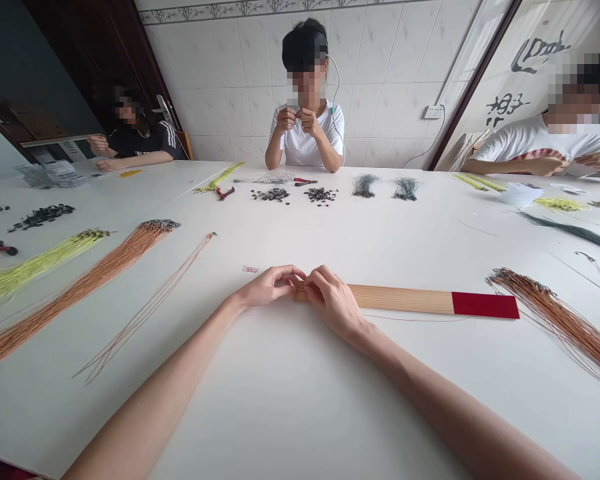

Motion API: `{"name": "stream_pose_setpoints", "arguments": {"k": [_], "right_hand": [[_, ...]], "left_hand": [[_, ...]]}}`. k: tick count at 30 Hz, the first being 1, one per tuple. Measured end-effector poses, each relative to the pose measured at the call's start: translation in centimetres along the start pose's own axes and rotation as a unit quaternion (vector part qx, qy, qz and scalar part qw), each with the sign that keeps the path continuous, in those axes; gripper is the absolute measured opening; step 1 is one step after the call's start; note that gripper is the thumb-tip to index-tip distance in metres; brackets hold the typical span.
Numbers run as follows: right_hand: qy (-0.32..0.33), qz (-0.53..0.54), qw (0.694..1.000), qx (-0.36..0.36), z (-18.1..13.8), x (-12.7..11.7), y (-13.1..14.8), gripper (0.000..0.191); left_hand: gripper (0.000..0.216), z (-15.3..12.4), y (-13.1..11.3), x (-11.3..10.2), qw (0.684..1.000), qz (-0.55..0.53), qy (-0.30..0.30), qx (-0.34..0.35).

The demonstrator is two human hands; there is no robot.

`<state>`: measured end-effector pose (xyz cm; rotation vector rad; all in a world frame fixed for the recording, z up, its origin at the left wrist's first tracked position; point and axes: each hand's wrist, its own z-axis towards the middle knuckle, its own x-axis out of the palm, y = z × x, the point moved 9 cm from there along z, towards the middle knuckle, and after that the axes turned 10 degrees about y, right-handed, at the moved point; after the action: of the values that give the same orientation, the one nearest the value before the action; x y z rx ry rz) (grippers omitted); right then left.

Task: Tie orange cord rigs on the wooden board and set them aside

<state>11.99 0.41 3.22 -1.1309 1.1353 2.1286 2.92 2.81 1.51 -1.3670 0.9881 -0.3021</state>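
Observation:
A long, flat wooden strip (pixel 405 298) with a dark red right end lies in front of me. My left hand (pixel 273 287) is at its left end, fingers bent and thumb drawn in against them. My right hand (pixel 333 297) rests over the strip close beside it, its fingers curled into a pinch. What the fingertips hold is too small and too covered to make out. One thin orange-brown line (pixel 420 319) runs along the near side of the strip, from beneath my right wrist toward the right.
Bundles of orange-brown lines (pixel 105 273) and yellow-green lines (pixel 40 267) lie left; another brown bundle (pixel 555 303) lies right. A small printed wrapper (pixel 251 269) sits beyond my left hand. Pliers (pixel 225 193) and black piles (pixel 273 194) lie farther back. Three people sit around the white table (pixel 260 400).

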Motion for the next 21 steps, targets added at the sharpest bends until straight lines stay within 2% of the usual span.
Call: {"name": "stream_pose_setpoints", "arguments": {"k": [21], "right_hand": [[0.002, -0.002, 1.0, 0.006, 0.1, 0.15, -0.18, 0.016]], "left_hand": [[0.024, 0.05, -0.02, -0.09, 1.0, 0.014, -0.006, 0.004]]}}
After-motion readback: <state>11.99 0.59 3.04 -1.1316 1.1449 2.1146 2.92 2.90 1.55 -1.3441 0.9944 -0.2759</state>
